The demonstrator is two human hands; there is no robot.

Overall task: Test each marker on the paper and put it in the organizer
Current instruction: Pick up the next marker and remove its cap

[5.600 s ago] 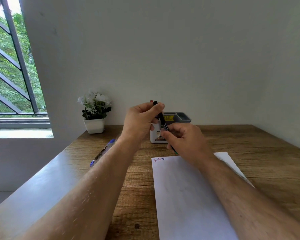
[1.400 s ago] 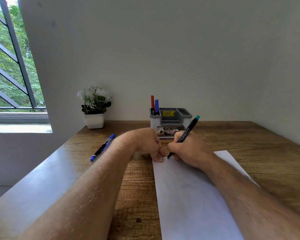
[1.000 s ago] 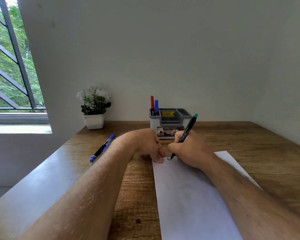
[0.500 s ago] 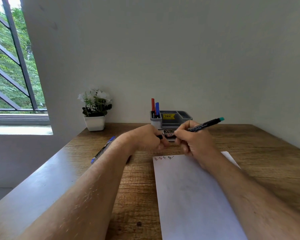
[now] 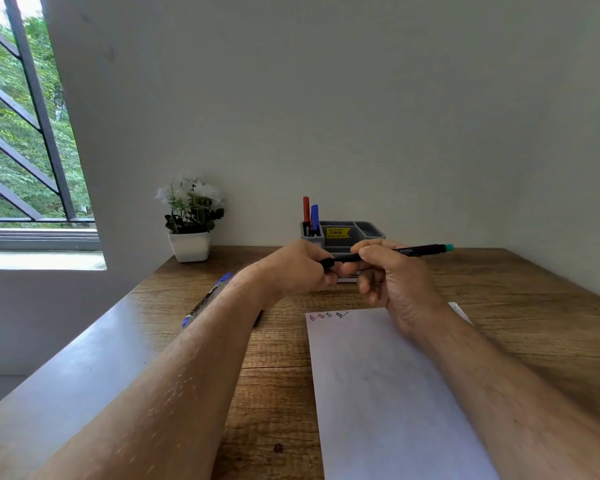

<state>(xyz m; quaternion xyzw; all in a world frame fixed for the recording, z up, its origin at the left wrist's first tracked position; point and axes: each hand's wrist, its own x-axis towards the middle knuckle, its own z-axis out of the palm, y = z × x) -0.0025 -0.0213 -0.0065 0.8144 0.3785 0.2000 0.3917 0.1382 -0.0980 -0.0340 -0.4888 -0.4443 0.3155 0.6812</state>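
Note:
My right hand [image 5: 392, 275] grips a black marker with a teal end [image 5: 416, 251], held level above the table. My left hand [image 5: 298, 268] pinches the marker's black cap [image 5: 327, 262] at its left tip. Below them lies a white sheet of paper [image 5: 388, 393] with several small red, blue and dark scribbles [image 5: 328, 315] along its top edge. Behind my hands stands a grey organizer [image 5: 361, 232] holding a red marker [image 5: 306, 209] and a blue marker [image 5: 314, 216] upright in its left slot.
A blue pen [image 5: 207, 299] lies on the wooden table [image 5: 534, 323] left of my left forearm. A white pot of white flowers [image 5: 190, 220] stands at the back left by the wall. A window is at the far left.
My right hand lifted the marker off the paper after drawing a dark mark and turned it level. My left hand rose from the paper's corner and brought the cap to the tip.

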